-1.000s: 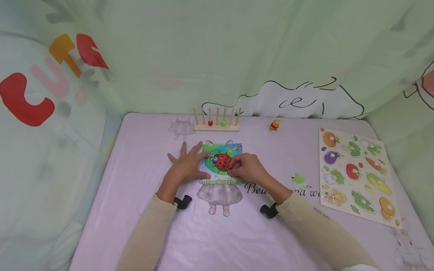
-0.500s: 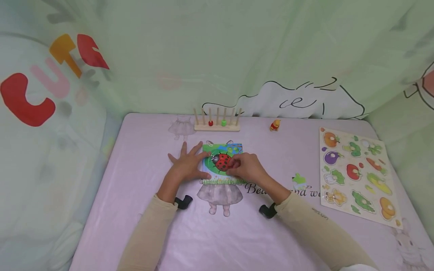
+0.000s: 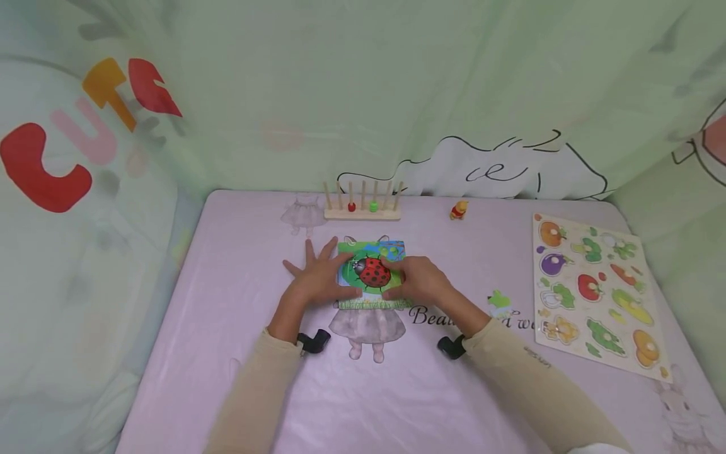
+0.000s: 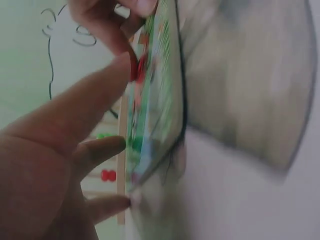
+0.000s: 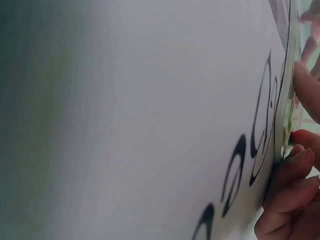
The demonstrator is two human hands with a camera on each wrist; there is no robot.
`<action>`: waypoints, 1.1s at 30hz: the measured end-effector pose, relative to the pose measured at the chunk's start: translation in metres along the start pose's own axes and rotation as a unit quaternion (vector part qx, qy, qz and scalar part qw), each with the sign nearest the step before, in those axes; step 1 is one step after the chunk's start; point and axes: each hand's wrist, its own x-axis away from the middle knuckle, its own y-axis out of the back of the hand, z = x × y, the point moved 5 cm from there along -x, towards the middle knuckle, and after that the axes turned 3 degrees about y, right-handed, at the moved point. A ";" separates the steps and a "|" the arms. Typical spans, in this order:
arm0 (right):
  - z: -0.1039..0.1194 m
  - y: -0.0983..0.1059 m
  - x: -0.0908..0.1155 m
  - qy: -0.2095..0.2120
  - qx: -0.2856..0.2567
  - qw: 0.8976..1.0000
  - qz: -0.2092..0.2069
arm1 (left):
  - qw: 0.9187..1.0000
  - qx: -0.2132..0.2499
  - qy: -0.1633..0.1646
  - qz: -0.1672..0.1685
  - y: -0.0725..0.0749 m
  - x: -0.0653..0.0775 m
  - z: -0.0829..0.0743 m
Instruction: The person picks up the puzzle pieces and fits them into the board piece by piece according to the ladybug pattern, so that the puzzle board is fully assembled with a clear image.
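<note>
A square ladybug jigsaw puzzle [image 3: 373,272] lies flat on the table, green with a red, black-spotted ladybug in its middle. My left hand [image 3: 317,277] is at its left side with fingers spread; thumb and index finger rest on the puzzle, the other fingers reach out past its edge. From the right, my right hand [image 3: 424,280] touches the puzzle with thumb and index finger set apart on either side of the ladybug's rear. Its remaining fingers are curled beside the puzzle's edge in the right wrist view. To the right lies a loose green jigsaw piece [image 3: 499,299].
Behind the puzzle stands a wooden peg rack [image 3: 363,214] with a red and a green bead. A small yellow bear figure [image 3: 459,210] sits to its right. A vegetable peg board [image 3: 601,293] lies at the table's right side.
My right thumb and index finger have parted from their pinch at the ladybug's rear and moved outward, uncovering it. My left thumb has slid a little to the right along the puzzle.
</note>
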 end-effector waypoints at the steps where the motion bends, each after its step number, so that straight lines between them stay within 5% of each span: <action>1: 0.000 0.000 0.000 -0.004 0.001 1.000 -0.002 | 1.000 -0.001 0.001 -0.002 -0.002 0.000 -0.003; 17: -0.006 0.001 -0.002 -0.001 0.010 1.000 0.007 | 0.999 -0.020 0.040 -0.020 -0.012 -0.005 -0.019; 27: -0.001 0.004 -0.006 -0.024 0.049 0.998 0.025 | 0.996 -0.065 -0.047 -0.045 -0.010 -0.001 -0.025; 33: -0.003 0.003 -0.009 -0.019 0.044 0.998 0.037 | 0.996 -0.068 -0.051 -0.026 -0.011 0.000 -0.023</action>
